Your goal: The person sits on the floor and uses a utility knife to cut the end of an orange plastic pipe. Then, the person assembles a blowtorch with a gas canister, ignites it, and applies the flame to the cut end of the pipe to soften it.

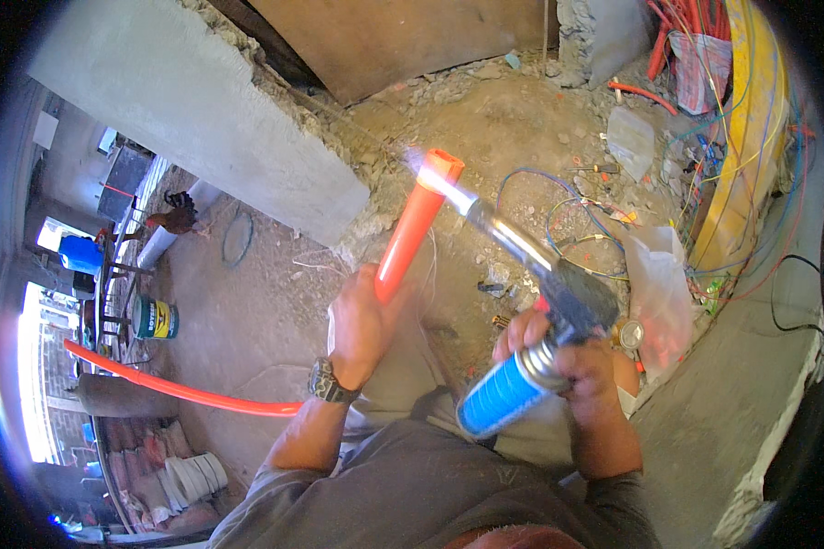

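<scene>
My left hand (357, 320), with a watch on its wrist, is closed around an orange plastic pipe (406, 240). The pipe tilts up and slightly right, its open end at the top. In my right hand (581, 366) is a blowtorch (526, 252), its metal nozzle pointing up and left at that end. A pale blue-white flame (458, 199) runs from the nozzle and meets the pipe just below its rim. The torch's blue gas canister (508, 395) hangs below its black head, with my fingers around the joint.
A long orange pipe length (183, 392) stretches out left behind my forearm. Loose wires (581, 210), a screwdriver (598, 168) and a plastic bag (655, 284) lie on the rubble at right. A broken concrete wall (211, 110) stands ahead left; a rooster (176, 218) and green bucket (156, 318) are farther left.
</scene>
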Demonstrator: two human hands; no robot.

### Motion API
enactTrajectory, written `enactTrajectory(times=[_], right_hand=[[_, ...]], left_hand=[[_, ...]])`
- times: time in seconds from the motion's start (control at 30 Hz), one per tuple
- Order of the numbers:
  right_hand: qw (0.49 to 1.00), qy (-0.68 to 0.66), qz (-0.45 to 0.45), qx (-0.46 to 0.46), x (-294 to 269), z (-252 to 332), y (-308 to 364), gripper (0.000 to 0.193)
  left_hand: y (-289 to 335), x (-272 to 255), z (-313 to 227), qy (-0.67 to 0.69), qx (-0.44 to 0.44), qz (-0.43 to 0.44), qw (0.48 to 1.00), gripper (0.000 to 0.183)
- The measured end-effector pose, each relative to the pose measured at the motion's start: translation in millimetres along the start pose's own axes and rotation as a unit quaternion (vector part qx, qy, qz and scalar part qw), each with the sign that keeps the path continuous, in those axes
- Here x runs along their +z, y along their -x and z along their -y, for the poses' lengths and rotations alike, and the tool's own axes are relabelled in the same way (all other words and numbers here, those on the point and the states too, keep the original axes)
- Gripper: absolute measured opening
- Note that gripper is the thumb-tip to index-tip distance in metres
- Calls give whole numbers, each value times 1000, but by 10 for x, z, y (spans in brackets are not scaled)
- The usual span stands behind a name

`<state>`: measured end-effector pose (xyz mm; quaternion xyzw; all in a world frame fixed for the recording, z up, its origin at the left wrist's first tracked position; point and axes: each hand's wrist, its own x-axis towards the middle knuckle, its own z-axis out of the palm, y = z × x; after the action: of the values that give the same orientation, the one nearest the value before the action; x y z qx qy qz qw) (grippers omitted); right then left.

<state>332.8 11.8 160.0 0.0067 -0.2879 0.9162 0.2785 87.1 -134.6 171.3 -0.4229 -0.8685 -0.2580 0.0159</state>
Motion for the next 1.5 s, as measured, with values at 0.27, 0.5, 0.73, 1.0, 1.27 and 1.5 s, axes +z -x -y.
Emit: enactTrajectory(times=[0.27,0.5,0.73,1.0,1.27,1.5], right_hand=[[997,12,-68,27,20,20,-57,35],[991,64,-106,47,82,67,-83,42],[999,12,-1,48,6,81,-24,44],[999,20,-5,40,33,11,-23,41],[991,63,-106,45,25,-32,-162,41],[996,-21,-81,-17,-137,50,-138,38]], left_hand=[[-42,-38,-37,42,-55,26,997,41],[-49,-26,17,24,-35,29,999,41],[-60,-29,5,52,-54,27,997,43],[-69,-135,-74,50,-54,0,997,28],[17,-84,89,32,-18,-19,999,35],[-115,-169,-141,-19,-35,-66,997,32]])
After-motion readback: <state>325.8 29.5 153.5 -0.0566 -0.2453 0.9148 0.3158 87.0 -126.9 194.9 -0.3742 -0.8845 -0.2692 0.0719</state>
